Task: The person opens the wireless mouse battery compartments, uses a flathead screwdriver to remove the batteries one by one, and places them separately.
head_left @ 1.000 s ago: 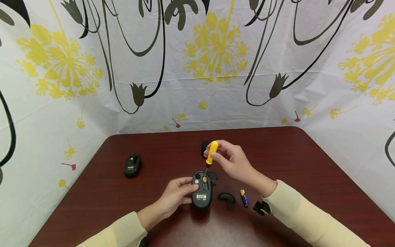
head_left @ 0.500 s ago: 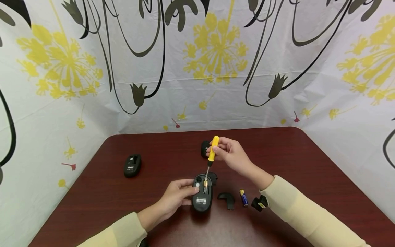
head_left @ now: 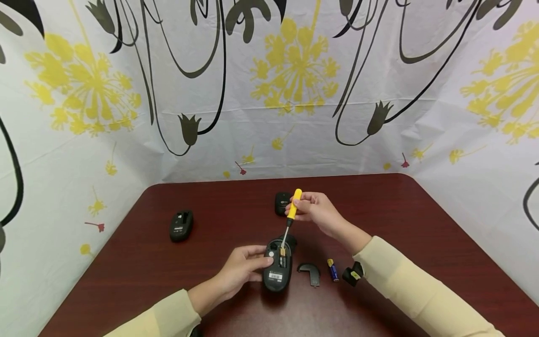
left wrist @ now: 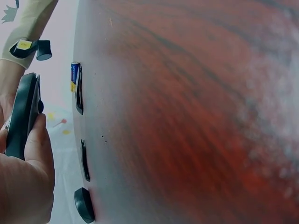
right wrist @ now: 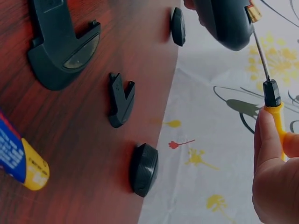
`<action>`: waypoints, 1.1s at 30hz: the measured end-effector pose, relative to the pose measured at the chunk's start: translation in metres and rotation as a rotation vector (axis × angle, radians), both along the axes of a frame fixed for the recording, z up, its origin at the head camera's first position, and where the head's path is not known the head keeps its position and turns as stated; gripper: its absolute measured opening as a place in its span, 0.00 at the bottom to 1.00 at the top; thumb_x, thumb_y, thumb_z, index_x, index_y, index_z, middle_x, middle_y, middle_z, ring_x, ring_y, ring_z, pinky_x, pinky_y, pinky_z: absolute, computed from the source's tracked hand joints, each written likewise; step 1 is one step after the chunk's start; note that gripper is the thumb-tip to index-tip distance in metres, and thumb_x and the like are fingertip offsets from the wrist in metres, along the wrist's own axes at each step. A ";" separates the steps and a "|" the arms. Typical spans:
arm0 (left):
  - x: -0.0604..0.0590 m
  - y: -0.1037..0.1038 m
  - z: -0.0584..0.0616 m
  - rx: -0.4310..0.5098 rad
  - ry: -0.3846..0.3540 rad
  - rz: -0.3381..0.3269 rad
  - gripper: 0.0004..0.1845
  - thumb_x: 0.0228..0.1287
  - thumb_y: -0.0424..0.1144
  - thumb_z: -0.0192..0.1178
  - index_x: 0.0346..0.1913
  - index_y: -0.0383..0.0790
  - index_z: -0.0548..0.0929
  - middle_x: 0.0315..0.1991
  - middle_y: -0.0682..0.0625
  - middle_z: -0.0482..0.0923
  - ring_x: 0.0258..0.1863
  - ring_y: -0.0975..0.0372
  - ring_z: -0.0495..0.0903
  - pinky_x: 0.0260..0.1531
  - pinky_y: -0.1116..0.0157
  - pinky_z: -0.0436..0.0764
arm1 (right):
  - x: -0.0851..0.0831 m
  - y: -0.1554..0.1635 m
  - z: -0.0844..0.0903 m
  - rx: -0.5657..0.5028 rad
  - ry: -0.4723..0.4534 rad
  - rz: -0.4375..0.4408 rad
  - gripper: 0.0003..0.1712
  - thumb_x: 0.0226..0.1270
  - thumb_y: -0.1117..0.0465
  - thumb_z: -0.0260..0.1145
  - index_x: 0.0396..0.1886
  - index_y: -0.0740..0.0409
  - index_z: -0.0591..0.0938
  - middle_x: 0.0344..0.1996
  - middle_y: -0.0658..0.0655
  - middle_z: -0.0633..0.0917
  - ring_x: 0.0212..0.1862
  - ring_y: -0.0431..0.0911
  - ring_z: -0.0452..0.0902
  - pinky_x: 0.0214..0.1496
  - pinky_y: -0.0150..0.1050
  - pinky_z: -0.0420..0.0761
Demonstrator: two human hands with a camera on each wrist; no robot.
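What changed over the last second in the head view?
The yellow screwdriver and right hand shifted slightly right; more metal shaft shows. The mouse in the left hand moved slightly right and toward the person. Nothing was newly taken or let go. The loose battery and far-left mouse stayed put.

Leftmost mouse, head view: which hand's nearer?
Left. In the head view, the left hand is below and right of the leftmost mouse; the right hand is much farther right.
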State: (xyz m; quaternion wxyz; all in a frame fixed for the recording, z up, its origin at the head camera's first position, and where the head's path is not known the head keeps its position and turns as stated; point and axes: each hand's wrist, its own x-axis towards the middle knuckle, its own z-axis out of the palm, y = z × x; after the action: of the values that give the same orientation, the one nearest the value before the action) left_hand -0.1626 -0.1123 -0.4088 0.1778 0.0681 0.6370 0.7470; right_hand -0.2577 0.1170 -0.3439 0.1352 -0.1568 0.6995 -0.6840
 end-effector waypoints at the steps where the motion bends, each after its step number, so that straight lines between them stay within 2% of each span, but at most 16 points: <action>1: 0.000 0.000 0.000 0.003 0.000 -0.002 0.24 0.64 0.29 0.59 0.61 0.20 0.71 0.47 0.36 0.81 0.40 0.55 0.83 0.38 0.56 0.84 | 0.000 0.000 -0.001 0.000 -0.019 -0.006 0.19 0.76 0.62 0.55 0.56 0.76 0.72 0.48 0.71 0.82 0.48 0.51 0.83 0.52 0.46 0.80; 5: 0.000 0.000 0.000 0.010 0.007 -0.014 0.24 0.65 0.29 0.59 0.61 0.20 0.70 0.48 0.35 0.81 0.41 0.55 0.83 0.39 0.56 0.84 | -0.002 0.000 -0.003 -0.022 -0.121 -0.030 0.20 0.76 0.63 0.55 0.58 0.76 0.71 0.48 0.70 0.82 0.48 0.50 0.83 0.52 0.42 0.80; 9: 0.001 0.000 0.001 0.018 0.014 -0.023 0.25 0.64 0.31 0.60 0.61 0.20 0.70 0.48 0.35 0.80 0.42 0.55 0.83 0.40 0.56 0.84 | -0.004 0.001 -0.006 -0.057 -0.220 -0.029 0.20 0.76 0.63 0.54 0.58 0.75 0.70 0.49 0.70 0.82 0.49 0.51 0.82 0.55 0.44 0.77; 12: 0.001 0.000 0.001 0.024 0.015 -0.026 0.26 0.64 0.31 0.61 0.61 0.20 0.70 0.48 0.35 0.81 0.42 0.55 0.83 0.40 0.56 0.84 | -0.006 0.002 -0.009 -0.067 -0.260 -0.019 0.20 0.77 0.63 0.54 0.59 0.76 0.70 0.49 0.69 0.82 0.48 0.49 0.83 0.56 0.44 0.76; 19: 0.001 0.001 0.001 0.026 0.009 -0.034 0.26 0.63 0.32 0.62 0.61 0.21 0.71 0.48 0.35 0.81 0.42 0.55 0.83 0.39 0.56 0.84 | -0.006 0.003 -0.012 -0.083 -0.292 -0.006 0.21 0.77 0.63 0.52 0.61 0.76 0.69 0.44 0.63 0.85 0.44 0.45 0.84 0.52 0.41 0.79; 24: 0.001 0.001 0.001 0.034 0.010 -0.034 0.26 0.63 0.32 0.62 0.61 0.20 0.71 0.49 0.35 0.80 0.42 0.55 0.83 0.40 0.56 0.84 | -0.007 0.004 -0.014 -0.098 -0.298 -0.004 0.22 0.77 0.63 0.53 0.62 0.76 0.68 0.41 0.61 0.86 0.44 0.46 0.84 0.53 0.42 0.78; 33: 0.002 0.000 0.001 0.041 0.006 -0.022 0.26 0.62 0.32 0.63 0.60 0.20 0.71 0.48 0.35 0.81 0.41 0.56 0.83 0.39 0.56 0.84 | -0.008 0.006 -0.014 -0.126 -0.295 0.006 0.24 0.77 0.62 0.54 0.64 0.75 0.66 0.45 0.64 0.85 0.47 0.49 0.83 0.54 0.42 0.78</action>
State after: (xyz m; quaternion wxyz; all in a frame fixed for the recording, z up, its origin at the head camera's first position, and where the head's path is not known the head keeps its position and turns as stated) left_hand -0.1609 -0.1118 -0.4081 0.1826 0.0809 0.6212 0.7578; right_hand -0.2659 0.1227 -0.3581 0.2284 -0.0650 0.6274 -0.7416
